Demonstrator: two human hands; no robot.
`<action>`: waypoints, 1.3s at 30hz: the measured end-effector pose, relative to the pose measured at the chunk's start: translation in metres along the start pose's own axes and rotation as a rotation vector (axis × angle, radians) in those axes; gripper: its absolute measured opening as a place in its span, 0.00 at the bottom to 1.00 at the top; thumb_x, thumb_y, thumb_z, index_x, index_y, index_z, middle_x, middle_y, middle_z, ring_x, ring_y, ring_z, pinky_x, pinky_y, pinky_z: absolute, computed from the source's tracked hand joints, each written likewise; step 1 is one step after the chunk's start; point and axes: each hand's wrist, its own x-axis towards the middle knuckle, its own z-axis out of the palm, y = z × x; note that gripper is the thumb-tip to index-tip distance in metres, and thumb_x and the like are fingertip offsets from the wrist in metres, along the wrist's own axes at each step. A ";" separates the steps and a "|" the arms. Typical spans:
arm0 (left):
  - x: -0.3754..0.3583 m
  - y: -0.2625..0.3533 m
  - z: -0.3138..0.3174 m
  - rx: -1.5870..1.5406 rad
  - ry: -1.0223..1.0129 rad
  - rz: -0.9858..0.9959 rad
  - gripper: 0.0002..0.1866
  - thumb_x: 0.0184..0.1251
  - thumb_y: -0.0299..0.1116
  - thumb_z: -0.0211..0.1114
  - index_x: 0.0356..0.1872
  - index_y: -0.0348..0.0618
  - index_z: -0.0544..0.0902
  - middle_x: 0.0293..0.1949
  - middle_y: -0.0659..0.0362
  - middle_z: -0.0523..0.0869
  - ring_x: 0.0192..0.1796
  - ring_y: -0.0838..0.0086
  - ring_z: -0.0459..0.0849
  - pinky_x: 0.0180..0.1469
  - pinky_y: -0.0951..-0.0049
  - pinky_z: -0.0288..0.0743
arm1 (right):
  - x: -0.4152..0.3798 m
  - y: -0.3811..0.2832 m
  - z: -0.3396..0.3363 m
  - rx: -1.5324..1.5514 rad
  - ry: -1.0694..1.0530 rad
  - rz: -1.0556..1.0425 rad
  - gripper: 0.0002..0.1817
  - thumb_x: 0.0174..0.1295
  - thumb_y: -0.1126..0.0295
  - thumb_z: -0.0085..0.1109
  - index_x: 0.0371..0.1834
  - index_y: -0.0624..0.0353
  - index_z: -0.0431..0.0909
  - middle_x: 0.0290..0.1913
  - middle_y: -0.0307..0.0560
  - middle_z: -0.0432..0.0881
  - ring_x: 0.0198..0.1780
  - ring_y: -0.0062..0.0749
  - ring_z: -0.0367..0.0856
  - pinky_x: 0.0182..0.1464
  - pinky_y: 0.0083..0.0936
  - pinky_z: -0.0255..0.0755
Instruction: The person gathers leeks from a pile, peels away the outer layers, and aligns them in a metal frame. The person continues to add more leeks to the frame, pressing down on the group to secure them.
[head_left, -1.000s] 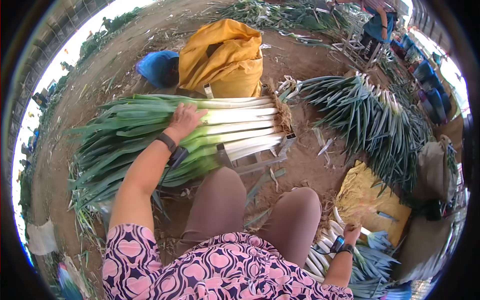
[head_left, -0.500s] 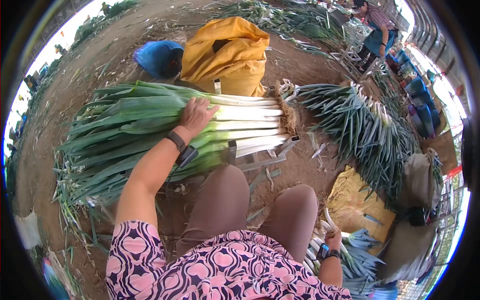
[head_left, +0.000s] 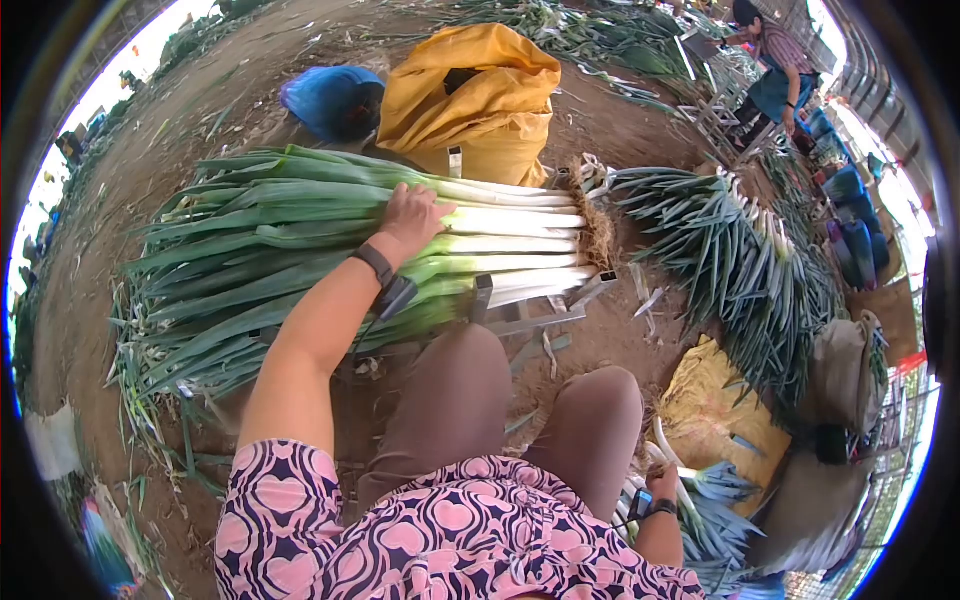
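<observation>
A thick pile of long green onions [head_left: 530,222] lies across a metal frame [head_left: 530,322] in front of me, white root ends to the right and green leaves to the left. My left hand [head_left: 412,218] rests on top of it, fingers laid over the stalks where green turns white. Low at the right, my right hand [head_left: 662,480] is closed around a green onion [head_left: 664,440] whose white end sticks up past the fingers. More green onions [head_left: 720,530] lie beneath and beside that hand. Its fingers are partly hidden.
Beyond the pile stand a yellow sack [head_left: 470,100] and a blue bag [head_left: 335,103]. A second heap of green onions [head_left: 740,260] spreads at the right, near a yellow cloth [head_left: 700,400]. A co-worker [head_left: 780,70] bends at the far right. Loose leaves litter the dirt floor.
My view has shifted a little, so the pile and sacks appear slightly further right. Both hands keep nearly the same places on the green onions.
</observation>
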 end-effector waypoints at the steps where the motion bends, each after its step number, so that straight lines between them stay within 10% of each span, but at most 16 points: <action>1: 0.002 0.000 -0.004 -0.033 -0.045 0.003 0.17 0.62 0.45 0.65 0.53 0.65 0.85 0.40 0.62 0.83 0.52 0.69 0.78 0.54 0.60 0.65 | 0.000 -0.001 0.003 0.055 0.024 0.021 0.15 0.72 0.56 0.50 0.40 0.58 0.74 0.30 0.42 0.78 0.27 0.27 0.78 0.25 0.24 0.77; 14: 0.025 -0.023 -0.003 -0.142 -0.226 0.061 0.20 0.65 0.47 0.63 0.58 0.62 0.82 0.46 0.59 0.82 0.56 0.64 0.79 0.58 0.55 0.66 | 0.004 0.008 0.006 0.095 0.088 0.022 0.11 0.71 0.60 0.54 0.43 0.56 0.73 0.31 0.42 0.77 0.28 0.27 0.80 0.31 0.21 0.80; 18: 0.020 -0.020 0.001 -0.168 -0.210 0.033 0.21 0.65 0.44 0.63 0.60 0.61 0.81 0.47 0.58 0.82 0.58 0.65 0.77 0.62 0.55 0.64 | 0.018 0.014 -0.009 -0.444 -0.209 -0.239 0.08 0.73 0.64 0.48 0.41 0.56 0.73 0.31 0.39 0.77 0.31 0.27 0.80 0.30 0.23 0.77; 21: 0.017 -0.013 0.003 -0.112 -0.180 0.013 0.21 0.66 0.44 0.63 0.61 0.61 0.80 0.49 0.59 0.82 0.60 0.65 0.76 0.65 0.54 0.62 | 0.069 0.008 -0.028 0.101 -0.191 0.136 0.15 0.71 0.56 0.53 0.45 0.57 0.79 0.37 0.44 0.81 0.35 0.35 0.83 0.35 0.29 0.80; 22: 0.014 -0.011 0.003 -0.092 -0.162 0.005 0.22 0.66 0.44 0.63 0.61 0.61 0.80 0.49 0.59 0.81 0.60 0.65 0.75 0.65 0.54 0.62 | 0.060 0.008 -0.030 -0.241 -0.239 -0.180 0.13 0.70 0.57 0.54 0.41 0.56 0.78 0.34 0.42 0.80 0.32 0.33 0.82 0.33 0.28 0.80; 27: -0.008 -0.006 -0.022 -0.018 -0.218 -0.037 0.32 0.67 0.60 0.55 0.70 0.61 0.71 0.71 0.53 0.65 0.75 0.55 0.58 0.75 0.45 0.47 | 0.012 -0.029 -0.020 0.150 -0.323 0.073 0.03 0.65 0.70 0.57 0.34 0.55 0.75 0.28 0.38 0.77 0.29 0.26 0.79 0.31 0.20 0.77; 29: -0.024 0.001 -0.033 0.071 -0.251 -0.142 0.37 0.67 0.65 0.53 0.73 0.60 0.66 0.76 0.53 0.58 0.78 0.54 0.52 0.77 0.45 0.41 | 0.031 -0.022 -0.042 -0.697 -0.428 -0.591 0.04 0.65 0.75 0.54 0.40 0.58 0.77 0.31 0.39 0.80 0.34 0.27 0.80 0.38 0.20 0.77; 32: -0.044 -0.001 -0.023 0.030 -0.290 -0.175 0.41 0.65 0.68 0.51 0.76 0.61 0.60 0.79 0.54 0.52 0.80 0.54 0.47 0.78 0.46 0.35 | -0.021 -0.033 -0.031 -1.196 -0.355 -0.894 0.06 0.65 0.77 0.53 0.42 0.58 0.78 0.36 0.40 0.83 0.38 0.25 0.81 0.40 0.21 0.77; 34: -0.037 0.000 -0.027 0.016 -0.318 -0.190 0.41 0.66 0.68 0.50 0.77 0.61 0.59 0.79 0.54 0.52 0.80 0.56 0.46 0.78 0.47 0.34 | 0.022 -0.034 -0.053 -1.145 -0.303 -0.965 0.06 0.65 0.77 0.54 0.42 0.58 0.79 0.36 0.40 0.82 0.39 0.25 0.81 0.41 0.21 0.77; 39: -0.022 0.006 -0.045 -0.134 -0.238 -0.255 0.38 0.69 0.62 0.51 0.74 0.51 0.64 0.75 0.53 0.62 0.77 0.60 0.57 0.77 0.45 0.43 | 0.010 -0.067 -0.040 -0.080 -0.531 -0.352 0.06 0.67 0.71 0.57 0.43 0.59 0.80 0.34 0.34 0.80 0.34 0.23 0.79 0.36 0.20 0.75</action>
